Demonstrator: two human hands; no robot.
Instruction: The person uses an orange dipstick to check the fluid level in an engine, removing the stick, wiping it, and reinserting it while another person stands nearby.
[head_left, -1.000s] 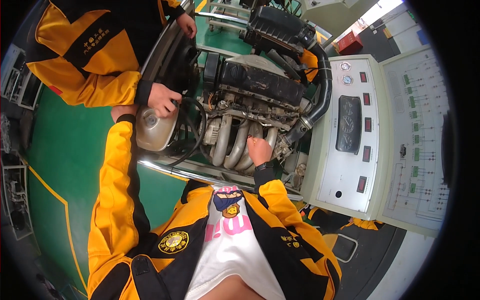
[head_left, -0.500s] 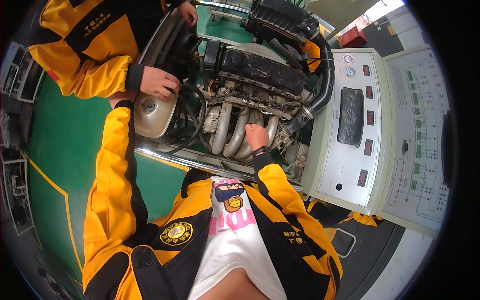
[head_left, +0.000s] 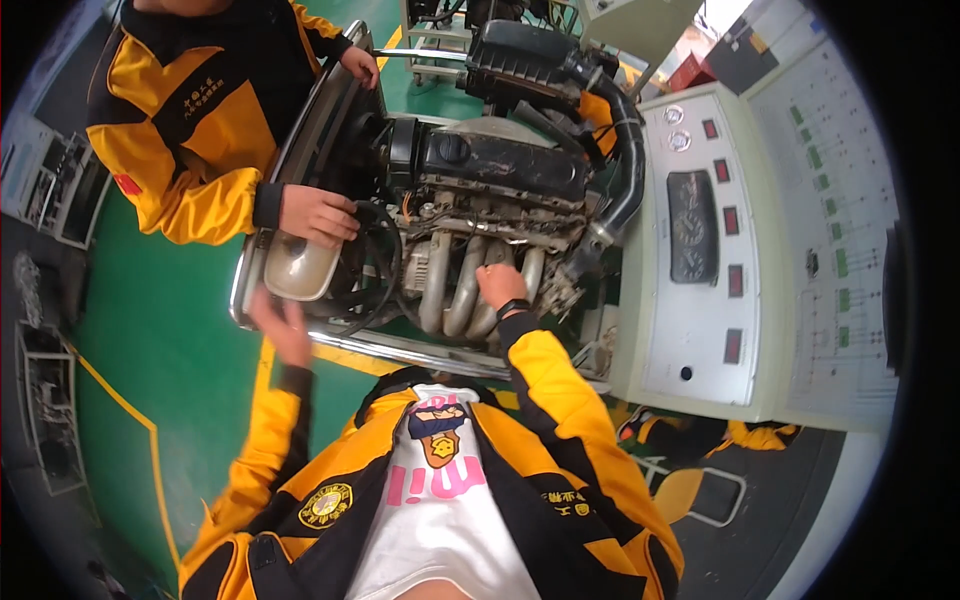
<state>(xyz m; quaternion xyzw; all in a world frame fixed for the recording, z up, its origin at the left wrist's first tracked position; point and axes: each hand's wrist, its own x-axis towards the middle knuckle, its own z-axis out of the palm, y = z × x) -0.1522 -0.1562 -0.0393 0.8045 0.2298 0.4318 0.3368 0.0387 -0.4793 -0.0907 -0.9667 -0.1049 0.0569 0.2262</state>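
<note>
The left hand [head_left: 283,328], blurred, has released fingers just beside the headlamp [head_left: 302,268]. The right hand [head_left: 499,287] is clenched over manifold pipes [head_left: 437,285]; whether around something, I cannot tell.

Left hand [head_left: 283,328] blurred, inside of the right hand [head_left: 500,287] (curled) hidden, co-worker [head_left: 208,105] cut off by the upper edge

On the stand [head_left: 440,361], the engine [head_left: 500,165] sits centrally, pipes [head_left: 437,285] toward the near edge, right hand [head_left: 498,287] at them; headlamp [head_left: 300,270] at near left corner, left hand [head_left: 283,328] beside it; instrument panel [head_left: 660,340] along the right edge.
</note>
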